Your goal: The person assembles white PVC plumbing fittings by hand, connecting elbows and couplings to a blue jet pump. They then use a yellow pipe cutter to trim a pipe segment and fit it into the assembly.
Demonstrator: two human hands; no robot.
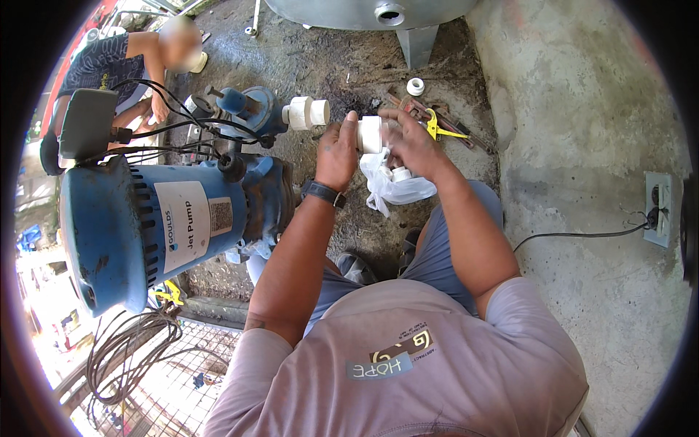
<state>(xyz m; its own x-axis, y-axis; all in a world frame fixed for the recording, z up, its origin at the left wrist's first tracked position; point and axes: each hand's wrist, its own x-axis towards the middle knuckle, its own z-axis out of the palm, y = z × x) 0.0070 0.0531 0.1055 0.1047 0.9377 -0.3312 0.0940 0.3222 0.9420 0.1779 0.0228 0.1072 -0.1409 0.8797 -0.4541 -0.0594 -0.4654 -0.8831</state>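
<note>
My left hand, a watch on its wrist, grips a white plastic pipe fitting in front of me. On the fitting's other side is my right hand, its fingers close to it and partly smeared by motion. A thin white plastic bag hangs below the hands, with a small white fitting showing in its mouth. Which hand bears the bag is hidden. Just left of my hands, a white pipe coupling sticks out of the blue pump.
A grey tank stands ahead on a metal leg. Near the right wall lie a white fitting, a pipe wrench and a yellow-handled tool. Another person crouches far left. A cable runs to a wall outlet.
</note>
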